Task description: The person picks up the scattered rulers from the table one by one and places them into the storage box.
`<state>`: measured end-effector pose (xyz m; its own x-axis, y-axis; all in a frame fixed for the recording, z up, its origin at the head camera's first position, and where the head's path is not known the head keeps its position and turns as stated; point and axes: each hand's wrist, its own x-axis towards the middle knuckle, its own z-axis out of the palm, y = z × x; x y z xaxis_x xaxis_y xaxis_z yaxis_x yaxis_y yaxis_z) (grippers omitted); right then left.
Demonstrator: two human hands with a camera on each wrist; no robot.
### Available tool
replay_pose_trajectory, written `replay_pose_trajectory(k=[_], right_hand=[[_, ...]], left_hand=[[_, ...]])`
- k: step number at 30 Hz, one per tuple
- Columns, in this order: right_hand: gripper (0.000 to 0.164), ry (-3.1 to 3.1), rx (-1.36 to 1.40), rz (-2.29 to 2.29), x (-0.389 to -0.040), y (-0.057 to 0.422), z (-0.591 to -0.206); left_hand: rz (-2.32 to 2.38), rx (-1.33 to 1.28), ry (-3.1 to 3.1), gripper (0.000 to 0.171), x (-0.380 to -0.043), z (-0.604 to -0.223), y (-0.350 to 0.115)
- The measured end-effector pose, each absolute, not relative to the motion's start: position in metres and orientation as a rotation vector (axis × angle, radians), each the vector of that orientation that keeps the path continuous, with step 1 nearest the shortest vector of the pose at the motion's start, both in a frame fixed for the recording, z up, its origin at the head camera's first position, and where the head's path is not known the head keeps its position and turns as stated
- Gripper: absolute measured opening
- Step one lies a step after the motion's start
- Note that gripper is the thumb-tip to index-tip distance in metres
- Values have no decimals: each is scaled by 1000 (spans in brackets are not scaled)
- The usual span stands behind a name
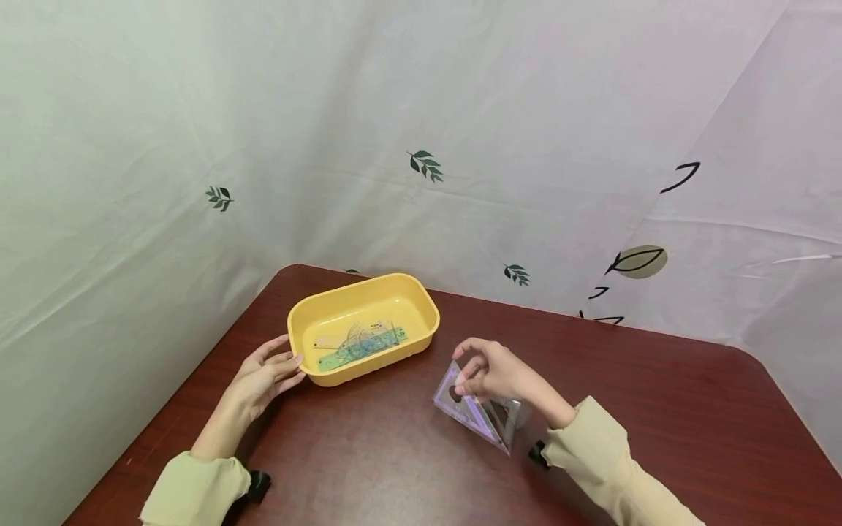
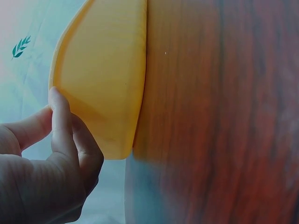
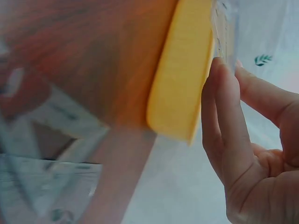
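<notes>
A yellow plastic basin (image 1: 368, 371) stands on the table, with clear and green-blue tinted rulers (image 1: 362, 349) and a clear protractor-like piece overlapping inside. My left hand (image 1: 266, 376) holds the basin's near-left corner, thumb and fingers pinching the rim in the left wrist view. To the right of the basin, my right hand (image 1: 490, 371) pinches a clear set square (image 1: 463, 409) with a purple sheen, its face tilted. Beneath that hand, another clear triangular piece (image 1: 506, 415) shows partly; whether it is held too, I cannot tell. The right wrist view shows blurred clear triangular shapes (image 3: 65, 116) at lower left.
The dark red-brown table (image 1: 368, 453) has rounded far corners. A pale cloth (image 1: 526, 131) with leaf prints hangs behind it and along its left side. Black straps (image 1: 259, 486) show at both wrists.
</notes>
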<state>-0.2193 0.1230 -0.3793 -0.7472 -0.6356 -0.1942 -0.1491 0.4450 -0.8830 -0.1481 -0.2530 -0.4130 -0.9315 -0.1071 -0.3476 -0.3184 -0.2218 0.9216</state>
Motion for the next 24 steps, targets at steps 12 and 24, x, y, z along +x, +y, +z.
replay_pose_trajectory(k=[12,24], right_hand=[[43,2186,-628,-1337,-236,87,-360],[45,2172,-474,-1459,-250,51,-348]], left_hand=[[2303,-511,1864,80,-148,-413,-253],[2298,-512,1872,79,-148,-412,-253]])
